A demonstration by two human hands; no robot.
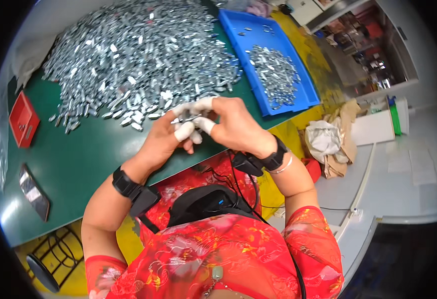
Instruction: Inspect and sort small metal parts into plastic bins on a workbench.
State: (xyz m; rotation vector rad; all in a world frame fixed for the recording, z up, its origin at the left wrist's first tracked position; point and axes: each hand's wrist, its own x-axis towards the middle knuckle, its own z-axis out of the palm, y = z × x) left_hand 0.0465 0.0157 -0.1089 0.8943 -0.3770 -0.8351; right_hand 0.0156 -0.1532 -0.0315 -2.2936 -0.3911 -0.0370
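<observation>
White-tipped left hand (162, 138) meets right hand (237, 123), seemingly pinching metal (186, 118).

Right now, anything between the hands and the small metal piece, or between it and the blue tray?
Only white finger covers between left hand or right hand and the small metal piece. Toward the blue tray: partly the right hand itself, then the tray's raised side; nothing else visible.
</observation>
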